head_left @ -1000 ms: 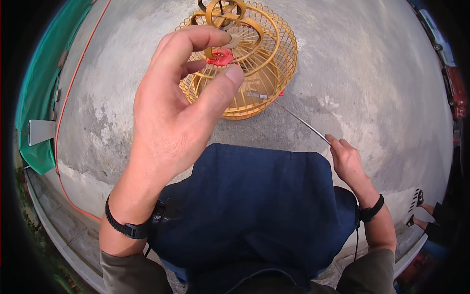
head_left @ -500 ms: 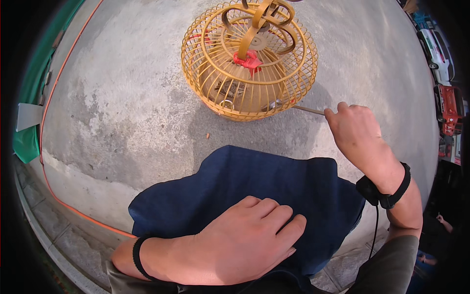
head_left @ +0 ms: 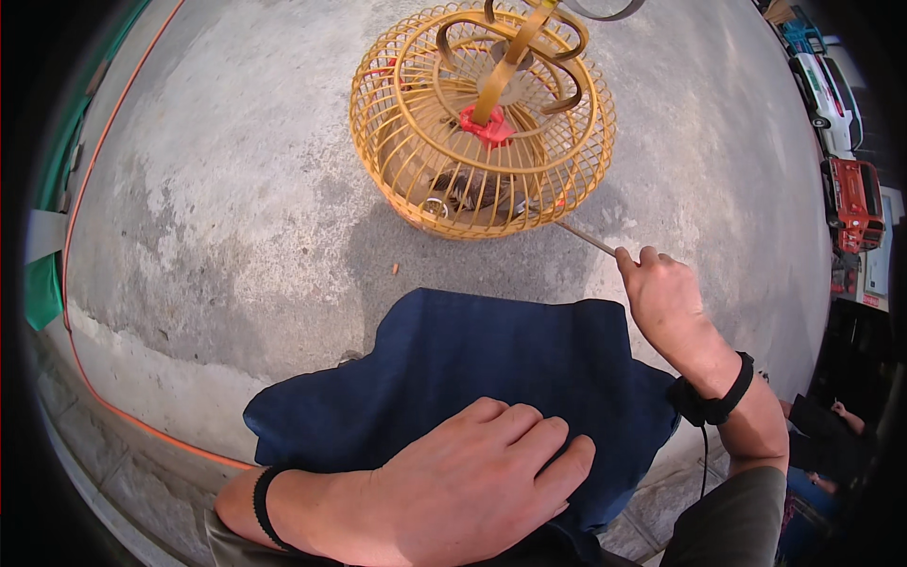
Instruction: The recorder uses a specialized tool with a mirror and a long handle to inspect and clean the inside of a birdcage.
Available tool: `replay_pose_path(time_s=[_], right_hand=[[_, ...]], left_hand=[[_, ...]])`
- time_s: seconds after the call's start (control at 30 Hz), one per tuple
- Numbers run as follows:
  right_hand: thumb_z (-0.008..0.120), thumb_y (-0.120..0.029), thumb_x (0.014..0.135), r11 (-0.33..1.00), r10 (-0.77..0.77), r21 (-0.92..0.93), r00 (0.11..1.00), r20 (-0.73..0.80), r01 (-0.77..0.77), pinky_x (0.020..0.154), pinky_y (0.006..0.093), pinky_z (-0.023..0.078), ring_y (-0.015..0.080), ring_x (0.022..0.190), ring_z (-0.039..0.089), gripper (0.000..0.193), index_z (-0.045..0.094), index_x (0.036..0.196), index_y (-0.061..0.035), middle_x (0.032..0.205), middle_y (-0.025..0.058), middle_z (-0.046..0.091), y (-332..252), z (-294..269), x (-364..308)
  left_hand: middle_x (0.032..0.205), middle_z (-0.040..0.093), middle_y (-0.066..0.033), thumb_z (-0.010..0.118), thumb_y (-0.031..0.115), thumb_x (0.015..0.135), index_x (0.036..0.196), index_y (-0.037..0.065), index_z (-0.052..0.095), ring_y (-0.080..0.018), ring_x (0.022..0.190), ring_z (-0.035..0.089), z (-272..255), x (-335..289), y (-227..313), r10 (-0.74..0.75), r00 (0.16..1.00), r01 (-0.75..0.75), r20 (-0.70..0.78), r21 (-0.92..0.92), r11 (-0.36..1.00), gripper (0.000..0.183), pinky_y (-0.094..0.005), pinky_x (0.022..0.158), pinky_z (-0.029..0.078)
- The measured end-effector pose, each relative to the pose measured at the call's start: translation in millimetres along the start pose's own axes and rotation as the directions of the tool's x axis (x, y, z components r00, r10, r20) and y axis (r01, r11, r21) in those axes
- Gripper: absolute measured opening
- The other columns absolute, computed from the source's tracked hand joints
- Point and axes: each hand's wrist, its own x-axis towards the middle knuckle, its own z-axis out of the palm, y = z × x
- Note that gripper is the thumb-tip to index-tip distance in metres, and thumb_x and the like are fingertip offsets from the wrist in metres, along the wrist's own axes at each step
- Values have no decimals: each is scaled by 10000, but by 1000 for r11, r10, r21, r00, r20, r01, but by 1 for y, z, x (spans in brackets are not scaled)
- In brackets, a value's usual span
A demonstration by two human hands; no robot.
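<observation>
A yellow round birdcage [head_left: 378,132] with a curved hanger [head_left: 501,80] stands on the concrete at the top centre. Behind its bars is a dark, mottled bird [head_left: 477,189], close to a small round cup [head_left: 435,208]. My right hand [head_left: 666,300] grips the thin handle of a metal spoon [head_left: 588,236], which reaches between the lower right bars; its tip lies beside the bird, partly hidden by the bars. Resting over a dark blue cloth [head_left: 501,345] on my lap, my left hand [head_left: 463,482] has loosely bent fingers and holds nothing I can see; its fingertips are mostly hidden.
Red plastic [head_left: 487,125] is fixed at the base of the hanger. An orange hose [head_left: 113,132] runs along the left side past green sheeting [head_left: 42,293]. At the right edge are a white car [head_left: 824,99], a red vehicle [head_left: 855,203] and another person [head_left: 836,416].
My right hand has shifted slightly down and left, tilting the spoon more steeply. Inside the cage, the bird shows larger and nearer the spoon's tip. My left hand stays on the cloth.
</observation>
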Motion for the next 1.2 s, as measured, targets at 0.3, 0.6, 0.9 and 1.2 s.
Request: replay_pose_path(time_s=[0.3,0.6,0.9,1.2], right_hand=[[615,-60,806,996,7,88,1000,-11,-6,613,349,575,251,732,693,431,610,1236,-21,845,126,627,-11,27,-16],[600,-37,804,990,97,113,993,-67,-89,621,364,565,265,708,683,484,594,1288,-50,854,122,602,-16,36,-20],[621,-92,825,999,1,-34,1000,-25,-2,602,346,569,252,720,711,199,685,1010,-53,846,115,642,7,-33,1],[620,6,778,999,-42,-24,972,232,49,708,411,569,322,811,705,253,744,977,-88,829,139,696,16,-78,53]], left_hand=[[946,560,-100,567,149,864,1161,-33,577,-218,868,574,-1,1,5,21,1000,-21,-15,-5,1000,348,-332,768,445],[1016,571,-91,723,223,820,1178,34,577,-257,950,562,1,5,14,-35,999,34,-17,-50,998,431,-371,843,438],[1087,583,-121,685,253,890,1230,-1,581,-268,983,594,4,5,10,-27,986,31,166,-20,999,437,-367,846,468],[985,566,-85,721,220,816,1166,34,580,-250,929,566,-6,0,19,-16,999,17,41,-24,1000,421,-366,832,441]])
